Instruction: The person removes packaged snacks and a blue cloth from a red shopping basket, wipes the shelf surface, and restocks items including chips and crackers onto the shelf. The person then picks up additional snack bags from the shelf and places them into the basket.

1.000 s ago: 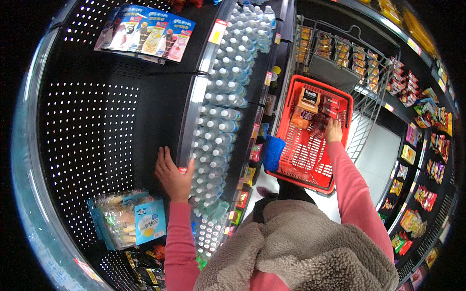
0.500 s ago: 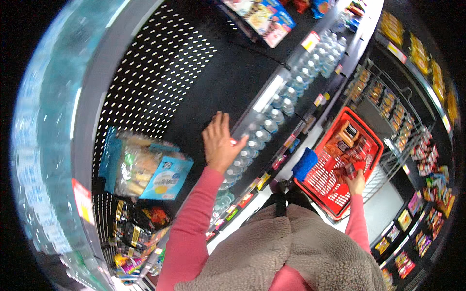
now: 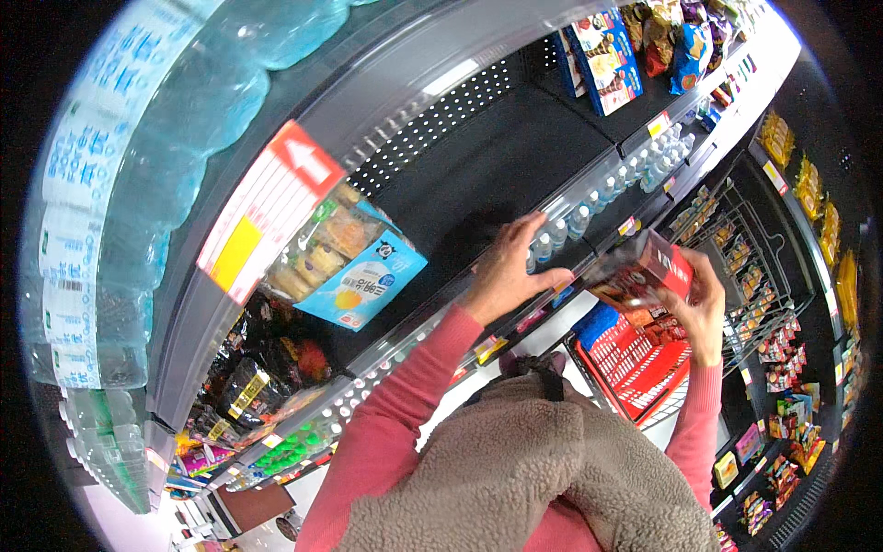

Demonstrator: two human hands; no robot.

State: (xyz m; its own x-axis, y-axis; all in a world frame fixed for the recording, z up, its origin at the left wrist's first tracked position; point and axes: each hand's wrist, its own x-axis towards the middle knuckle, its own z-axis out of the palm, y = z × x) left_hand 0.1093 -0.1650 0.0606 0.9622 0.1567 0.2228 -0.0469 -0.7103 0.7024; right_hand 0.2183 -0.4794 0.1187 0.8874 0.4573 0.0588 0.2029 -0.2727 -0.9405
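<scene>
A dark red box-shaped snack package (image 3: 635,271), somewhat blurred, is gripped in my right hand (image 3: 701,304) above the red shopping basket (image 3: 681,373). My left hand (image 3: 515,271) reaches out at the edge of the black shelf (image 3: 478,175), its thumb and fingers apart and nothing between them. The fingers point toward the package without touching it. Inside the basket, several reddish packages (image 3: 658,327) are partly hidden by the held one. Left of my left hand on the shelf stands a light blue snack pack (image 3: 363,281) with a clear top.
Bottled water (image 3: 579,221) lines the shelf below. Large blue-tinted bottles (image 3: 184,166) fill the upper left, behind a red and white price sign (image 3: 271,207). Blue and white boxes (image 3: 602,60) stand at the shelf's far end. A wire rack (image 3: 750,239) with packaged snacks is on the right.
My right hand has lifted the dark red package out of the basket toward the shelf. My left hand has moved right, off the shelf surface. The view has shifted closer to the shelf.
</scene>
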